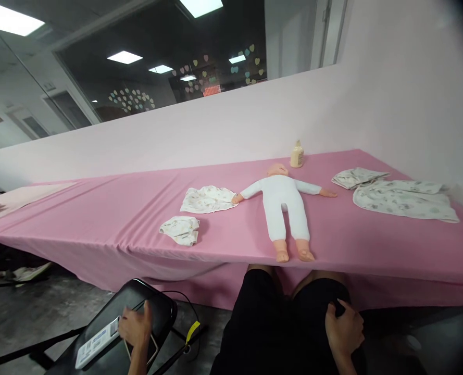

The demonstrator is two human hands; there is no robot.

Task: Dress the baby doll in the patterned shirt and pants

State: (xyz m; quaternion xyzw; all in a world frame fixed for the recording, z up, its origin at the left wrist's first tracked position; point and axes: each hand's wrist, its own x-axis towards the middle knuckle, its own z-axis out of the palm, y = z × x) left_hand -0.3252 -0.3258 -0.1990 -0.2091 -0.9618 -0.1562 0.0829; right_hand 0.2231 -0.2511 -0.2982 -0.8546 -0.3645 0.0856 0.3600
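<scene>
Down at the bottom of my view, my left hand (pixel 135 328) rests on a white device (pixel 97 342) lying on a black chair seat (pixel 153 307) to my left, fingers loosely curled over its near end, touching more than gripping. That device runs long-axis from lower left to upper right, and a cable with a yellow tag (pixel 192 330) trails off toward my legs. My right hand (pixel 344 328) sits on my right thigh over black shorts (pixel 278 323), fingers relaxed and bent, holding nothing.

Beyond my knees the pink table (pixel 117 224) runs wide, its cloth hanging over the near edge. A baby doll (pixel 284 205) in a white suit lies on its back, feet just at that edge, head away from me, so it lies nearer my right hand. Left of it are a flat printed cloth (pixel 208 199) and a small folded garment (pixel 181 229); right, two more printed pieces (pixel 405 200). A bottle (pixel 297 154) stands behind the doll's head. Bare cloth lies between these things.
</scene>
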